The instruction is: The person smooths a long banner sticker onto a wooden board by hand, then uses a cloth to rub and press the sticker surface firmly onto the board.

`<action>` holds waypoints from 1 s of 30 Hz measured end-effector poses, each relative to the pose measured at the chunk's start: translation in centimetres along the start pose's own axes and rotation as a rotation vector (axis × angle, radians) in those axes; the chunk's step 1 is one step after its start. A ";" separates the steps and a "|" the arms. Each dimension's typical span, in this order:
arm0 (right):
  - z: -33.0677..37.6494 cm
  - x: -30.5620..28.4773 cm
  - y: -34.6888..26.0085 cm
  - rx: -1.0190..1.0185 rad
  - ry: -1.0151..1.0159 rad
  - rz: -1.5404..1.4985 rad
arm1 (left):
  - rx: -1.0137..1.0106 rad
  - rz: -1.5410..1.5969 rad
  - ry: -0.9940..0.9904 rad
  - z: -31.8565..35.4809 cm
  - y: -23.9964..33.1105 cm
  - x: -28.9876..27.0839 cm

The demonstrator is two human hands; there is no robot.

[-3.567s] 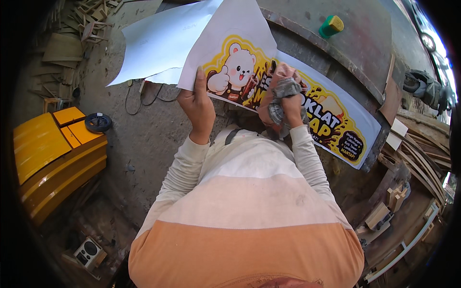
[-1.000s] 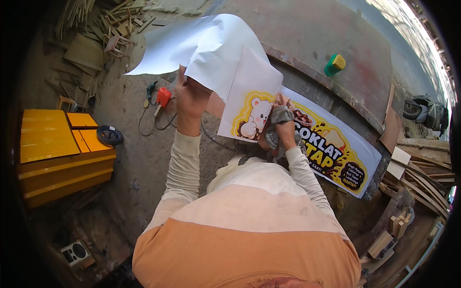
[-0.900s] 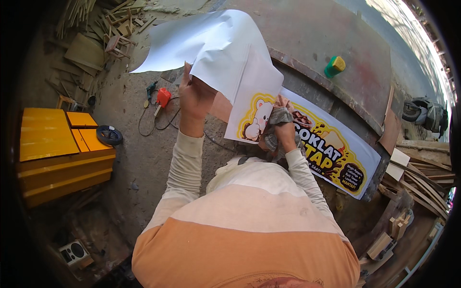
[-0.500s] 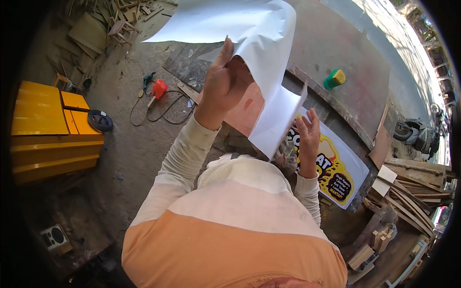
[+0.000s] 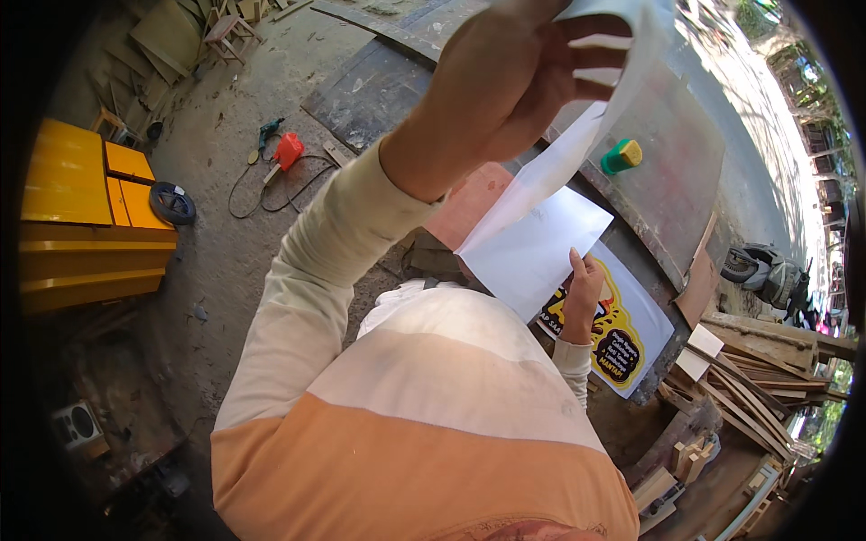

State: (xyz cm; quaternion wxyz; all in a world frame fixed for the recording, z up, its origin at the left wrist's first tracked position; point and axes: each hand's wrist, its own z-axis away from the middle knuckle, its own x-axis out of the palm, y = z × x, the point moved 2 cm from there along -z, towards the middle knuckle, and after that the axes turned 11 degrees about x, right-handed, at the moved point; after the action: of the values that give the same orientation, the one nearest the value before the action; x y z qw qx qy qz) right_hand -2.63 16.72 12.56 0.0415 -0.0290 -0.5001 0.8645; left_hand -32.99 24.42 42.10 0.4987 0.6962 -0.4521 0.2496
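A large white flexible sheet [image 5: 541, 257] bends upward between my hands, its upper part curling high in front of me. My left hand [image 5: 514, 86] is raised and holds the curled upper part, with several fingers showing against it. Lower down, my right hand [image 5: 585, 293] pinches the near right edge between thumb and fingers. Beneath that hand a printed banner [image 5: 622, 347] in yellow, black and white lies on the work surface, partly covered. A pinkish flat board [image 5: 465, 203] shows beside the white sheet.
A green bottle with a yellow cap [image 5: 622, 156] stands on the dark table board [image 5: 672, 180]. Left on the floor are a corded power tool [image 5: 269, 132], a red object [image 5: 289, 151] and a yellow cabinet [image 5: 72, 180]. Wood strips [image 5: 744, 397] are piled at right.
My left hand has swung up and to the right, carrying the upper part of the white sheet. My right hand has closed on the sheet's near right edge.
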 end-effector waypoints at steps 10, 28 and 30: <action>-1.6 0.4 0.3 0.031 -0.144 -0.285 | 0.085 -0.294 -0.302 -4.4 4.0 3.6; -2.2 8.3 -8.1 -0.193 -0.336 -0.219 | 0.602 -1.274 0.090 -4.6 24.1 -0.9; -2.3 9.1 -9.4 -0.241 -0.308 -0.131 | 0.644 -1.283 0.130 -4.2 25.5 -2.7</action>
State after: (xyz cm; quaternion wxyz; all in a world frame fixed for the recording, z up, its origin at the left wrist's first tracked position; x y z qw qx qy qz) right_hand -11.05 24.31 19.50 0.0172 0.1312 -0.6010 0.7882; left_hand -56.16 26.93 53.51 0.3428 0.9208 0.1725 0.0692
